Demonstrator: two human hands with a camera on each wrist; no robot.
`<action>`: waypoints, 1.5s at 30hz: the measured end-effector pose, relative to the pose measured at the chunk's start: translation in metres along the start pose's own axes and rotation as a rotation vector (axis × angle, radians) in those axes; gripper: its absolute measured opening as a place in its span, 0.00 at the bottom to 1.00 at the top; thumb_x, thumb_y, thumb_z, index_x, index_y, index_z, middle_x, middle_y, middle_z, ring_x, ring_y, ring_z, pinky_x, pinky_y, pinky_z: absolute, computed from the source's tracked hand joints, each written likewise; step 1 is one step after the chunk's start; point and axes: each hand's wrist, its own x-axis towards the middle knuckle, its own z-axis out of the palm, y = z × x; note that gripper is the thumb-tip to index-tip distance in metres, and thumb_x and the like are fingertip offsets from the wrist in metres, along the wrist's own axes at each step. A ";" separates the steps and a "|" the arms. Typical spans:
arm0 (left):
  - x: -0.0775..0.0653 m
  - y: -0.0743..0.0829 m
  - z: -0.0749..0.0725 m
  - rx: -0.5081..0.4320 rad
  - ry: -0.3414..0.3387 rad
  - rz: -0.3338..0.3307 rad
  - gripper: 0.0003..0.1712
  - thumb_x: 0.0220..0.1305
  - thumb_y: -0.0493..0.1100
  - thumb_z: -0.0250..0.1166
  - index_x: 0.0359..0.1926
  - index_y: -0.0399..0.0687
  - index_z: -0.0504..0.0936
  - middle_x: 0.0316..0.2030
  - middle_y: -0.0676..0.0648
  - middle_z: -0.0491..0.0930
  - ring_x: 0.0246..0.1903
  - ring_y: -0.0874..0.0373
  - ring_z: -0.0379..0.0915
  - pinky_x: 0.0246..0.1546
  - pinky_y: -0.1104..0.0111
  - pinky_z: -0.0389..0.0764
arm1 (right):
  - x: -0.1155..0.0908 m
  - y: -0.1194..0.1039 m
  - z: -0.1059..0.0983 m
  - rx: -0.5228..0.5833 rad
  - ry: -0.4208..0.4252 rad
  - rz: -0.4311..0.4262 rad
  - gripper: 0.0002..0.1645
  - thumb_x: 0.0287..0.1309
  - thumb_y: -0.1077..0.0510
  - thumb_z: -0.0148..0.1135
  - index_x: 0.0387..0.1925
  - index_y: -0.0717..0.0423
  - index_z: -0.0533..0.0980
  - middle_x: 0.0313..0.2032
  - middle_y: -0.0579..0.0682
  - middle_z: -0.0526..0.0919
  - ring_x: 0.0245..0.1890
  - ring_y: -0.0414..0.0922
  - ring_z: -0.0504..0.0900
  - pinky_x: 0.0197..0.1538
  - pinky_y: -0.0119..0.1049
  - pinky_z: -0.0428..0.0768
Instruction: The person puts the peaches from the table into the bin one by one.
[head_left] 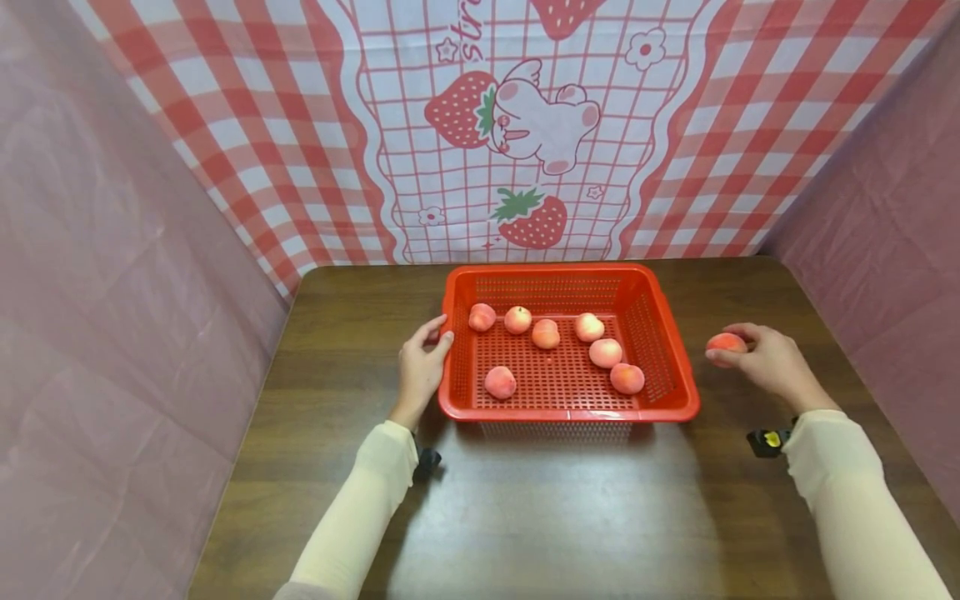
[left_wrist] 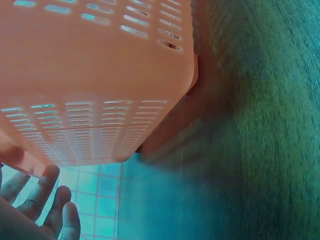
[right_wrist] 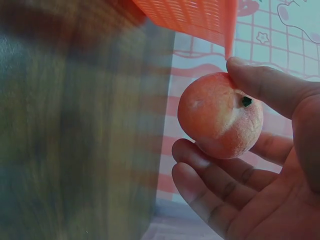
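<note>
A red plastic basket [head_left: 570, 414] with perforated walls stands on the table, with several peaches inside, among them one peach [head_left: 500, 382] at its front left. At the basket's left rim is my left hand [head_left: 422, 367]; its thumb and fingertips touch the outer edge. The left wrist view shows its fingers [left_wrist: 37, 200] spread and loosely bent by the rim, the thumb hidden. Right of the basket, my right hand [head_left: 776, 367] holds another peach [right_wrist: 220, 115] between thumb and fingers. A small dark green spot shows on this peach near the thumb.
The brown wooden table [head_left: 555, 508] runs up to a red-and-white checked cloth [head_left: 300, 150] with strawberry prints behind it. Pinkish fabric [head_left: 112, 333] hangs at both sides. A dark wrist device [head_left: 767, 442] sits by the right sleeve.
</note>
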 end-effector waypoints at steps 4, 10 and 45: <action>0.000 0.000 0.001 -0.019 -0.012 -0.011 0.18 0.63 0.41 0.66 0.54 0.47 0.84 0.41 0.39 0.85 0.39 0.48 0.82 0.42 0.61 0.83 | 0.002 0.001 0.003 -0.002 -0.011 -0.001 0.43 0.58 0.39 0.65 0.59 0.71 0.69 0.43 0.68 0.79 0.39 0.57 0.76 0.34 0.34 0.71; 0.000 0.000 0.000 -0.032 -0.005 -0.012 0.18 0.63 0.40 0.66 0.54 0.47 0.84 0.41 0.38 0.85 0.38 0.46 0.83 0.43 0.57 0.83 | 0.002 0.002 0.003 -0.008 0.014 -0.023 0.41 0.56 0.40 0.67 0.57 0.70 0.70 0.41 0.66 0.80 0.36 0.53 0.77 0.32 0.34 0.72; 0.000 0.001 -0.001 -0.017 -0.014 -0.007 0.18 0.63 0.40 0.66 0.54 0.48 0.83 0.40 0.38 0.85 0.38 0.46 0.83 0.42 0.57 0.84 | 0.010 -0.068 0.007 0.021 0.071 -0.151 0.36 0.54 0.47 0.71 0.56 0.67 0.73 0.47 0.66 0.78 0.41 0.56 0.76 0.39 0.38 0.74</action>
